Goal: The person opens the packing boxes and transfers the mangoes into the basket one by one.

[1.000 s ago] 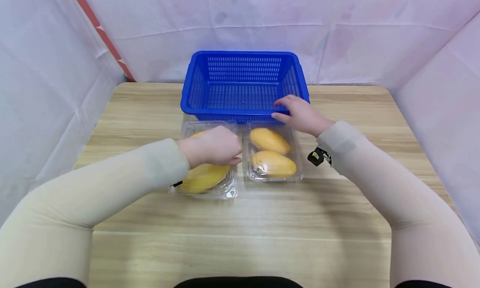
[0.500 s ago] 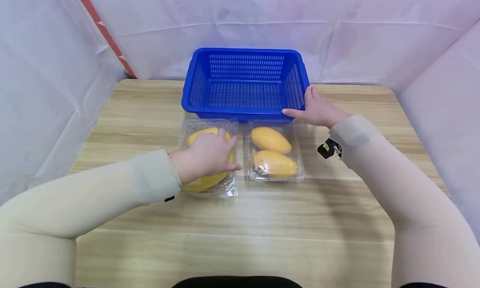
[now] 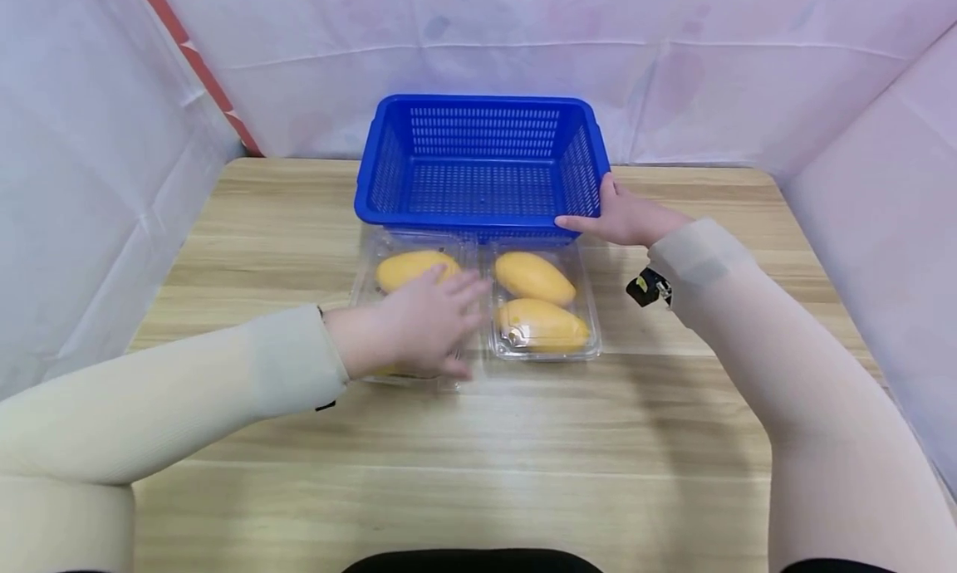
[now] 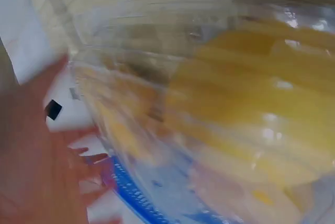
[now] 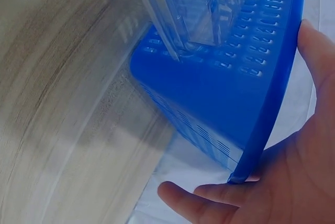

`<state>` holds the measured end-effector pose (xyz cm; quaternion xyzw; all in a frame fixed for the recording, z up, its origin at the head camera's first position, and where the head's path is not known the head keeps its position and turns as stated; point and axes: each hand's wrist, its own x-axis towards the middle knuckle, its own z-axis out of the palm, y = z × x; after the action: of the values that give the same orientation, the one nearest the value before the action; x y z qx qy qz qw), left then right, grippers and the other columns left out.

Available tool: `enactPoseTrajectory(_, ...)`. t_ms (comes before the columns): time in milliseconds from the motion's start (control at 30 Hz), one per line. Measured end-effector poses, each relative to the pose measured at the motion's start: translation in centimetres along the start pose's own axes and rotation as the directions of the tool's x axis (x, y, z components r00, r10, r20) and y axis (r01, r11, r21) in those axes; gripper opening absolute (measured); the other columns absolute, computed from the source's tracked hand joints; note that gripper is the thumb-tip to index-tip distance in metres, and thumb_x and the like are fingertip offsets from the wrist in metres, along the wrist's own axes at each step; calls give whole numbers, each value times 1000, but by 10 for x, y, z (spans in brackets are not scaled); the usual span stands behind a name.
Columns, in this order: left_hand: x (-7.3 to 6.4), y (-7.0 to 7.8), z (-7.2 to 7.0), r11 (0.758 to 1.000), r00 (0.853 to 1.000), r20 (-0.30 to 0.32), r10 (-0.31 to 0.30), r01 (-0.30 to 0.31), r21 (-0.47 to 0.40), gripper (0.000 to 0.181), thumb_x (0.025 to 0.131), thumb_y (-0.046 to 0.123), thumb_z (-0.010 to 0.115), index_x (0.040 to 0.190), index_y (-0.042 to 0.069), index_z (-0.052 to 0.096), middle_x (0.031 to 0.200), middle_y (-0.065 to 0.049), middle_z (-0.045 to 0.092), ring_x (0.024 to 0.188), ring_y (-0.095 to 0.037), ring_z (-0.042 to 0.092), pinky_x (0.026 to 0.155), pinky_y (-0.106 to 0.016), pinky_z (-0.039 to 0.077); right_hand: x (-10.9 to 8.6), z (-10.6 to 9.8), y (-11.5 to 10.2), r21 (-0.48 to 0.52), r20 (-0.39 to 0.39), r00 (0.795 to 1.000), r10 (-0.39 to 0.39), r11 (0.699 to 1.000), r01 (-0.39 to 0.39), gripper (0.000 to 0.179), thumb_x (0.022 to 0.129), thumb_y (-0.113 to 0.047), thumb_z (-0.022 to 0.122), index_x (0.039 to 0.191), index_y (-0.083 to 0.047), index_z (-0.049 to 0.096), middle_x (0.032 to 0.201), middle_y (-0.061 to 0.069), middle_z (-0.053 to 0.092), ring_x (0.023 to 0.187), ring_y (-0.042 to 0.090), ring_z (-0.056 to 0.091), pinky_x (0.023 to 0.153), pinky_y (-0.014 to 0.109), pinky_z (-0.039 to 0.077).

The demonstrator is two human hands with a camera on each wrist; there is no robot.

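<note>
Two lidded clear plastic boxes of yellow mangoes lie side by side in the head view. Over the left box (image 3: 365, 286) my left hand (image 3: 419, 320) is spread, blurred by motion, hiding much of it; one mango (image 3: 411, 266) shows beyond the fingers. In the left wrist view, a large mango (image 4: 256, 103) appears through the plastic, with the blurred hand at the left. The right box (image 3: 549, 356) contains two mangoes (image 3: 534, 276). My right hand (image 3: 631, 217) touches the front right corner of the blue basket (image 3: 478, 221), thumb along the front rim, fingers extended along the side.
The perforated basket stands behind both boxes, near the back of the wooden table (image 3: 478, 473). Pale sheets (image 3: 523, 25) enclose the back and sides. A small black device (image 3: 649, 287) is strapped at the right wrist.
My left hand has gone from curled to spread over the left box, drawing slightly nearer to me. The right hand has moved from above the basket's front rim to its front right corner.
</note>
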<state>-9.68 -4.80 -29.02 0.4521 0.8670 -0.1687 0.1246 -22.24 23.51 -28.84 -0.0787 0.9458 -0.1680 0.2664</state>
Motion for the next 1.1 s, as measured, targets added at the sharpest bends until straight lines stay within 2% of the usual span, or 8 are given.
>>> enactPoseTrajectory(67,-5,4,1,990,990,-1,140,-140,22,87,79,76,41,144,19,37,153,-12,19,138,-33,17,107,-56,17,0,0,0,-9,8,1000,4,1000,-4,122,79,-77,41,136,5,-30,146,35,-11,134,49,6,106,58,15)
enactPoseTrajectory(100,-8,6,1,983,984,8,180,-180,18,88,77,76,46,143,19,39,153,-11,20,138,-33,17,107,-56,16,0,0,0,-10,12,1000,5,1000,-5,123,78,-77,40,135,5,-31,146,35,-10,134,49,6,106,58,16)
enactPoseTrajectory(167,-11,10,2,977,977,24,210,-211,19,85,74,71,57,141,20,44,152,-10,22,138,-33,18,106,-57,18,0,0,0,-15,16,1000,9,1000,-8,123,78,-78,40,135,5,-31,146,36,-10,134,49,6,106,58,15)
enactPoseTrajectory(300,-14,11,7,982,982,29,185,-186,40,74,73,57,69,133,18,52,151,-11,26,136,-37,21,103,-55,27,0,1,1,-8,19,1000,16,1000,-15,123,77,-79,39,134,4,-33,145,36,-11,134,49,5,106,58,15)
enactPoseTrajectory(400,-14,10,10,979,981,-5,194,-193,61,62,75,53,69,124,16,58,143,-11,39,134,-37,27,99,-50,36,0,1,1,2,20,1000,19,1000,-19,123,77,-79,39,134,3,-33,145,36,-11,134,49,4,106,58,15)
enactPoseTrajectory(567,-15,9,12,970,968,-71,239,-235,68,45,80,46,66,110,13,62,124,-8,55,128,-32,40,95,-47,41,0,2,1,13,24,1000,16,1000,-16,124,75,-80,38,134,1,-34,145,36,-11,134,49,4,106,58,15)
enactPoseTrajectory(767,-15,10,12,963,953,-144,266,-257,79,34,84,40,61,104,12,63,116,-8,57,123,-29,45,92,-48,43,1,1,1,27,34,999,11,1000,-12,126,74,-82,38,133,1,-37,145,33,-16,135,47,1,107,57,12)
enactPoseTrajectory(1100,-19,10,10,960,945,-169,279,-270,76,34,86,42,60,101,13,64,116,-11,56,119,-28,49,90,-48,45,0,2,1,27,29,999,15,1000,-15,126,73,-82,37,133,0,-36,146,33,-13,135,47,2,107,57,13)
